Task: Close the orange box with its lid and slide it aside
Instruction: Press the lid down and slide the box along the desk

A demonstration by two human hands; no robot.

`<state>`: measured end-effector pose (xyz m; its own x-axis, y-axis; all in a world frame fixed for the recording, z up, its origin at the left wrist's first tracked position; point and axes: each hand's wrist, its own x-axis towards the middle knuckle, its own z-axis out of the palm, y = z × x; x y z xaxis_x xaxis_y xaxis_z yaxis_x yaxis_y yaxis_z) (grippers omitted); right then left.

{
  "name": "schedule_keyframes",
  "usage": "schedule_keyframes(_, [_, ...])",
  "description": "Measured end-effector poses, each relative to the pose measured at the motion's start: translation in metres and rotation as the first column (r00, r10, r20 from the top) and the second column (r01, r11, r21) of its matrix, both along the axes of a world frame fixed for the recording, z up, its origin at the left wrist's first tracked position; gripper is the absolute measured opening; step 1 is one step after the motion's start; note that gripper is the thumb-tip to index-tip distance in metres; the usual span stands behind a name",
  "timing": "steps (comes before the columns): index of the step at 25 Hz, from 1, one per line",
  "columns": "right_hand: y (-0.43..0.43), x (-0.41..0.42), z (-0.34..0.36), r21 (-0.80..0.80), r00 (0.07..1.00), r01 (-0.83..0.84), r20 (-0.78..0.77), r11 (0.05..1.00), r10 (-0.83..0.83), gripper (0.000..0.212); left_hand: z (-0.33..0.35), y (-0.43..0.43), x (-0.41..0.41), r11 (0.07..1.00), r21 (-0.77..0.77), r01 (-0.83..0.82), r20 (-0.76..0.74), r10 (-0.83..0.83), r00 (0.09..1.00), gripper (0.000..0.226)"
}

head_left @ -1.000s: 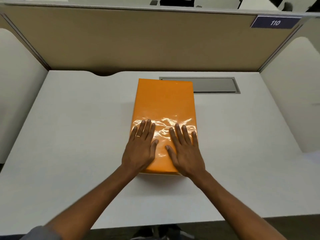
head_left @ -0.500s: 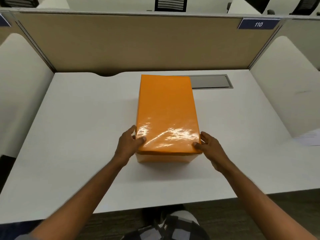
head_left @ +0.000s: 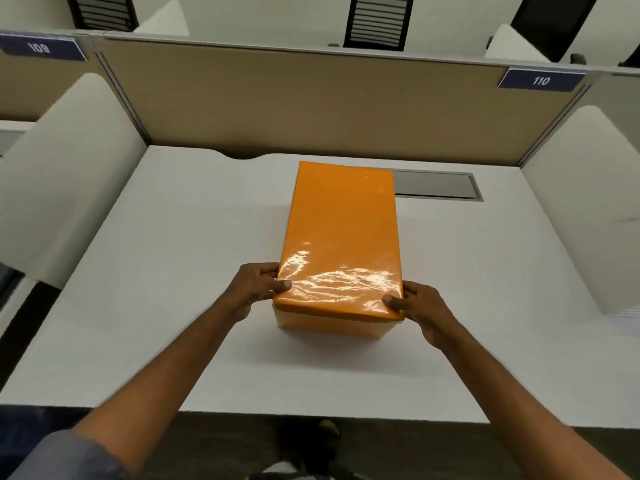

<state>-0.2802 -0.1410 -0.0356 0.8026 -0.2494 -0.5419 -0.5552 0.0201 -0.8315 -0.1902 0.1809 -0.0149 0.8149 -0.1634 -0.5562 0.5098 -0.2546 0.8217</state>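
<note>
The orange box [head_left: 332, 325] stands in the middle of the white desk [head_left: 166, 271], long side running away from me. Its glossy orange lid [head_left: 343, 230] sits flat on top and covers it fully. My left hand [head_left: 254, 289] grips the lid's near left corner, thumb on top and fingers down the side. My right hand [head_left: 420, 306] grips the near right corner in the same way. The box's inside is hidden.
A grey cable hatch [head_left: 436, 185] is set into the desk behind the box on the right. A tan partition [head_left: 311, 105] closes the back, and white side panels [head_left: 69, 174] wall in the left and right edges. The desk's front edge lies under my forearms.
My hands left the top of the lid, where they lay flat, and took hold of its near corners. The view has pulled back and tilted up.
</note>
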Motion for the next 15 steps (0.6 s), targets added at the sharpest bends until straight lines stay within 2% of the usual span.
schedule_keyframes(8, [0.023,0.027,0.009,-0.048,0.987,-0.152,0.043,0.987,0.154,0.052,0.004,0.038,0.003,0.993,0.066,-0.095,0.020,0.094,0.995,0.053])
schedule_keyframes(15, [0.132,0.129,0.035,-0.050,0.947,-0.291,0.126,0.955,0.295,0.051,0.037,0.146,0.057,0.965,0.105,-0.240,0.115,0.228,0.967,0.046])
